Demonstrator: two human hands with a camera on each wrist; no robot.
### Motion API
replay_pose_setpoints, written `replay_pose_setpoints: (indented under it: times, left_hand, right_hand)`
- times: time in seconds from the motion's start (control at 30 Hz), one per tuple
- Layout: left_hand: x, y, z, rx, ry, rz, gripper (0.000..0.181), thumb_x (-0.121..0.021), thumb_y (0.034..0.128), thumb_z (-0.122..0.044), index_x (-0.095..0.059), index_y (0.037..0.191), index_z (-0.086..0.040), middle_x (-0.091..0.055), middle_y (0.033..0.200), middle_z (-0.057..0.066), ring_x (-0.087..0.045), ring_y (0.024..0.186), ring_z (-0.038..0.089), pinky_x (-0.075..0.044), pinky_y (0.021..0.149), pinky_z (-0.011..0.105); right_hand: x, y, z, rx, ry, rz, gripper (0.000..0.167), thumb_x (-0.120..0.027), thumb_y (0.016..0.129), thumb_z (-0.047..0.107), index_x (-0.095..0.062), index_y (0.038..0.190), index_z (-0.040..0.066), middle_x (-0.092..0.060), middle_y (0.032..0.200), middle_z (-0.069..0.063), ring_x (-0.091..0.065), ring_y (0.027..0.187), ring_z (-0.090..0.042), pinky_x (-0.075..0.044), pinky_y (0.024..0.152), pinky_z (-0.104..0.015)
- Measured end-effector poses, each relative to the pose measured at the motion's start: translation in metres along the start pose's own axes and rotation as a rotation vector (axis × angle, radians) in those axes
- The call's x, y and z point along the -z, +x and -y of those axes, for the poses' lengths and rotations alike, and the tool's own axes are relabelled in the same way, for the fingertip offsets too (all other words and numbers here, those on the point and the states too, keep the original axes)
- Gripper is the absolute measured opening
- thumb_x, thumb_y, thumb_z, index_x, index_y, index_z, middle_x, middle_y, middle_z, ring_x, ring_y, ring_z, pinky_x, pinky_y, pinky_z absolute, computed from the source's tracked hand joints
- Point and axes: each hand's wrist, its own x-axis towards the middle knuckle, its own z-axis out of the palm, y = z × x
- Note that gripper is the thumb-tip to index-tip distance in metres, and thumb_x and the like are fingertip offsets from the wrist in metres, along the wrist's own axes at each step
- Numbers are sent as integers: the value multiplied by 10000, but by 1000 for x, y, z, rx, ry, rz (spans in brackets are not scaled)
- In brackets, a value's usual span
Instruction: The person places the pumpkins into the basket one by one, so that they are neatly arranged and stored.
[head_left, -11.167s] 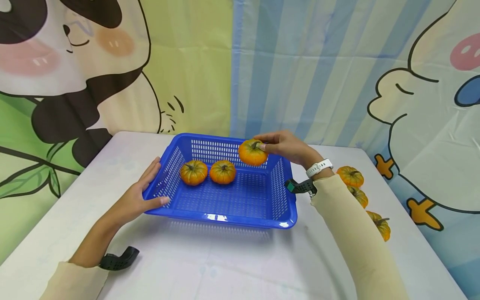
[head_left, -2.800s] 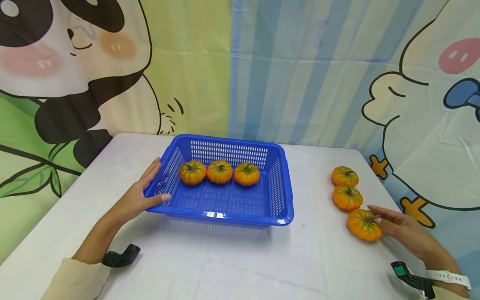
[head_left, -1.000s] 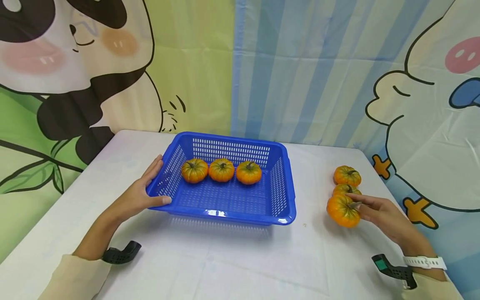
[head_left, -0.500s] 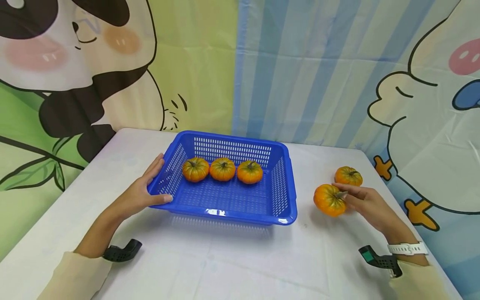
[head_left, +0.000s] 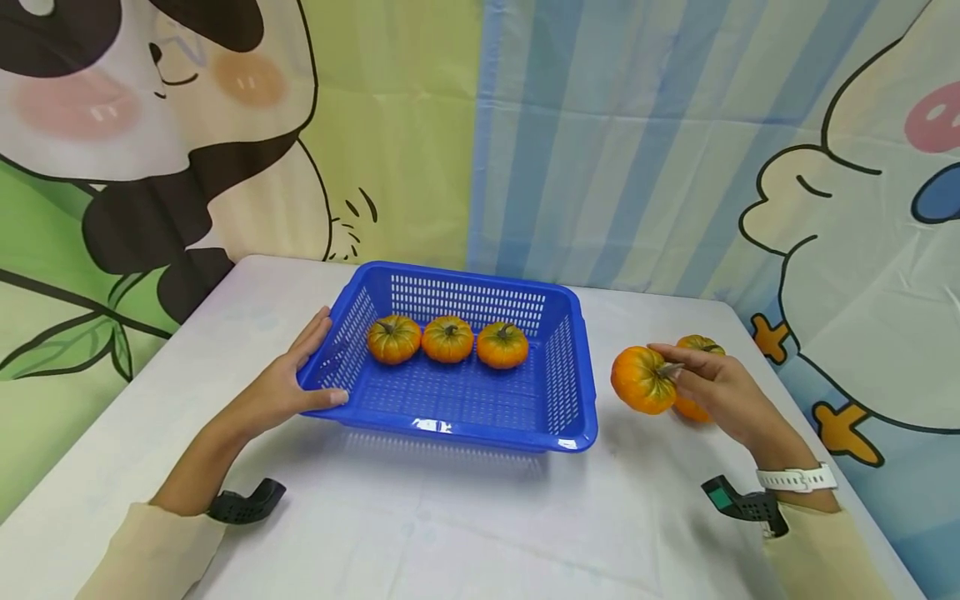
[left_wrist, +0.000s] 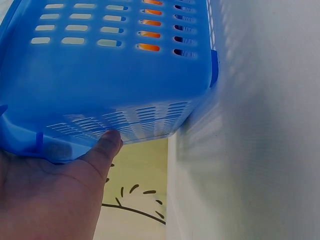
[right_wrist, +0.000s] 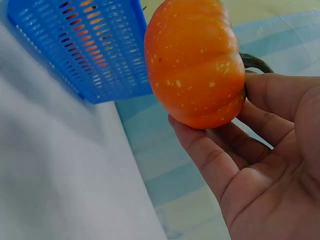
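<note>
From the head camera I'm watching the relation that, in my judgement, counts most: the pumpkin (head_left: 637,382) is hanging to the right of the basket (head_left: 457,429), near its right wall but outside and apart from it. The right hand (head_left: 723,392) is the nearer one, reaching in from the right, and its fingers are pinching the pumpkin on its stem side. The squat body is facing the basket while the stem (head_left: 670,369) is pointing back toward the hand. Two loose pumpkins (head_left: 692,410) are lying by that hand on the worktop (head_left: 450,533), both partly hidden. Three pumpkins (head_left: 447,339) are sitting in a row inside the basket. The left hand (head_left: 281,392) is gripping the basket's left end, thumb over the rim and fingers lying fairly straight along the outside.

From the left wrist I'm seeing a finger pressing the outer wall below the rim; I'm not making out the thumb here.

From the right wrist I'm reading the fingers as clamped on the pumpkin, at its stem side and lower edge, with the palm facing the camera. The basket is standing off to the left.
</note>
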Motion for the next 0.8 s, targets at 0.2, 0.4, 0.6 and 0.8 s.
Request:
replay_pose_setpoints:
  times: [0.2,0.4,0.6,0.8]
  left_hand:
    - [0,0,-1,6,10,2,1062,-755,813,-264,-20,1573,-162,83,1629,2,16,1461,388,-193,1036,712]
    - [1,0,-2,9,15,-9,1054,-753,815,-270,-29,1574,-173,77,1629,-10,9,1462,388,-216,1029,705]
    - [0,0,-2,4,9,-9,1053,-754,816,-264,-29,1574,-171,73,1629,-13,17,1465,373,-186,1043,707]
    - [0,0,-2,3,14,-9,1051,-754,816,-266,-32,1574,-174,72,1629,-20,13,1466,370,-197,1042,702]
  right_hand:
    - [-7,9,17,41,9,27,378,-525,1003,113,-547,1358,-15,-550,1286,-113,-512,1150,-189,-498,885,-202]
    - [-12,21,35,68,-29,52,378,-516,1008,126,-550,1368,15,-575,1331,-144,-555,1174,-233,-483,913,-214]
    - [-21,33,55,68,-10,75,382,-527,1005,145,-556,1375,54,-575,1339,-113,-546,1195,-270,-478,938,-247]
    - [-30,46,67,109,28,114,384,-549,996,129,-559,1372,51,-573,1339,-107,-530,1219,-262,-463,982,-344]
